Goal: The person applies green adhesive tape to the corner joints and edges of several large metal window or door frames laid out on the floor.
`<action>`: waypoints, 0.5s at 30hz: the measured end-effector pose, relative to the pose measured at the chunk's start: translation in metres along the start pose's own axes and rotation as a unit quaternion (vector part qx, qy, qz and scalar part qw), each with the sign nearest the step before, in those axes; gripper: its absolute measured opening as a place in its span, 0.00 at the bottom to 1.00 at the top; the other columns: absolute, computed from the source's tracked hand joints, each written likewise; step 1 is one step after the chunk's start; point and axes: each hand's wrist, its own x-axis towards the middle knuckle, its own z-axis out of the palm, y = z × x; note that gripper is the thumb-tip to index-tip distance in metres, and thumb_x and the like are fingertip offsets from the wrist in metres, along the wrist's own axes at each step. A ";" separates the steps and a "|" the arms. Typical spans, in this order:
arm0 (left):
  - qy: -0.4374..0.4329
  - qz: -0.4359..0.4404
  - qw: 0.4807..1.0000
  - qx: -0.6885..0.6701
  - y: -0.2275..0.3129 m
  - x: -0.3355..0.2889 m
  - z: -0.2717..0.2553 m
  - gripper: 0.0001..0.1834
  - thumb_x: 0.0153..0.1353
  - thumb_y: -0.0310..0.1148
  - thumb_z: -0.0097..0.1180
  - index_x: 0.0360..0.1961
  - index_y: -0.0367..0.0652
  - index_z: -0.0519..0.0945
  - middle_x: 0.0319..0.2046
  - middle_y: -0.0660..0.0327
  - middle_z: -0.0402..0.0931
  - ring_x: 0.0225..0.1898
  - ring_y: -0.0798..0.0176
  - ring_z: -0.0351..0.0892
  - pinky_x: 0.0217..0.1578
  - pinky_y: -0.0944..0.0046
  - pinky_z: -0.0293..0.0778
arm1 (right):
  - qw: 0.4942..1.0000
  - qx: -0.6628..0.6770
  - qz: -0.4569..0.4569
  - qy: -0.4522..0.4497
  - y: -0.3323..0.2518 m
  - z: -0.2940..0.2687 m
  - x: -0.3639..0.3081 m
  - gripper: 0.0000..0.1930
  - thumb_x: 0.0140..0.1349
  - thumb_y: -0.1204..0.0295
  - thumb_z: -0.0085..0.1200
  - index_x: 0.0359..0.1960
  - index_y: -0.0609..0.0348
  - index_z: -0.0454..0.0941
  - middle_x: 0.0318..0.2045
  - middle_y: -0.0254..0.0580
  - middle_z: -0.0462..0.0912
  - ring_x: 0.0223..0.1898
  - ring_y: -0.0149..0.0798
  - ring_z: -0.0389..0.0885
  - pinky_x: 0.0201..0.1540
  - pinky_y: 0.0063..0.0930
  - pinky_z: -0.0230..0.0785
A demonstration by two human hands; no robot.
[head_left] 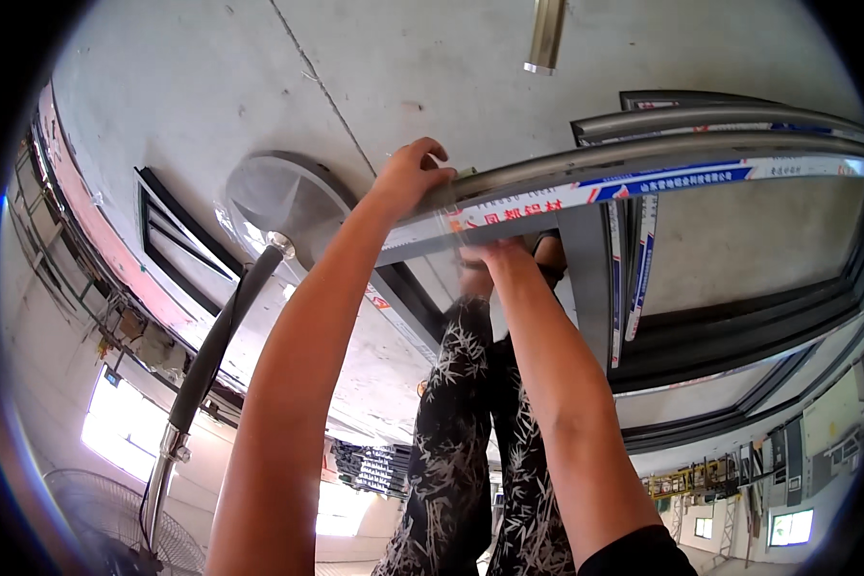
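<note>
Two bare forearms [298, 384] fill the middle; left hand [415, 178], fingers curled, at the grey metal bar [634, 182] near centre, right hand [499, 252] just below. Can't tell either grip! One bar here, likely stiff, weighty, slippery: both edges suit holding. One round base [298, 206] left, one loose profile [545, 34] up top.
</note>
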 end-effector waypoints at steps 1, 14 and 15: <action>-0.008 -0.004 1.000 -0.006 -0.002 -0.001 0.001 0.17 0.54 0.36 0.60 0.43 0.41 0.76 0.33 0.58 0.78 0.40 0.65 0.75 0.42 0.64 0.70 | 1.000 -0.005 0.005 -0.007 0.004 0.005 0.000 0.24 0.68 0.53 0.29 0.55 0.56 0.65 0.53 0.43 0.70 0.57 0.42 0.65 0.60 0.39 0.58; -0.141 -0.097 0.985 0.000 0.012 0.015 0.007 0.27 0.57 0.47 0.57 0.51 0.38 0.72 0.42 0.56 0.75 0.42 0.66 0.72 0.44 0.67 0.67 | 0.788 -0.616 -0.020 0.017 -0.021 0.025 -0.099 0.12 0.62 0.64 0.49 0.40 0.60 0.74 0.39 0.38 0.78 0.40 0.35 0.76 0.44 0.29 0.70; -0.110 -0.096 0.989 0.029 0.010 0.014 0.005 0.27 0.57 0.47 0.56 0.52 0.38 0.72 0.42 0.56 0.75 0.42 0.66 0.72 0.43 0.67 0.67 | 0.679 -0.731 -0.062 0.013 -0.007 0.034 -0.128 0.12 0.59 0.65 0.51 0.38 0.60 0.75 0.38 0.40 0.78 0.41 0.39 0.76 0.46 0.31 0.69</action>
